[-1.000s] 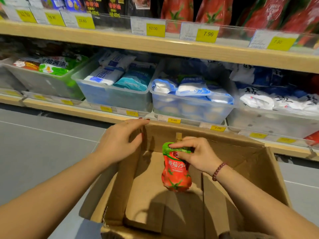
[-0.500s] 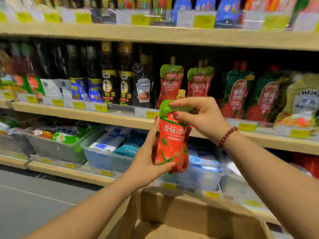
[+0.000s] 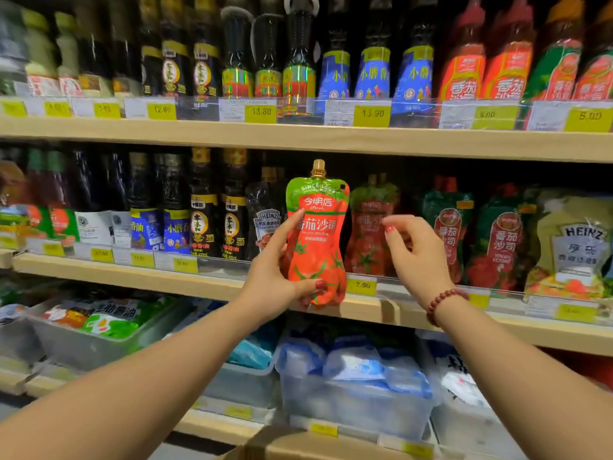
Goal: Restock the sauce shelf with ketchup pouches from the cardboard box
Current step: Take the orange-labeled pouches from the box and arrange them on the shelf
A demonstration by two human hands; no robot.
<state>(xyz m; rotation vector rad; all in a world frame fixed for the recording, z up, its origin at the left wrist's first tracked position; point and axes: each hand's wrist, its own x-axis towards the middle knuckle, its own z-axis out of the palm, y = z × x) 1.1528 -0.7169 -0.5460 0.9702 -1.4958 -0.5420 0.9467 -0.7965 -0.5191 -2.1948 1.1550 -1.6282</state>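
Since half a second ago the ketchup pouch (image 3: pixel 318 234) has been raised to the middle shelf (image 3: pixel 166 277) and released by the right grip (image 3: pixel 414 250), which is now held just right of it, loosely curled and empty. The pouch is held upright by the left grip (image 3: pixel 278 270), thumb curled across its lower front, forefinger straight up its left edge. Its base is level with the shelf lip.

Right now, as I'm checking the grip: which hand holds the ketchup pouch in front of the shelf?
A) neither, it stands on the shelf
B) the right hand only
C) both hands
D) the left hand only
D: the left hand grips the ketchup pouch by its lower part, while the right hand is apart from it.
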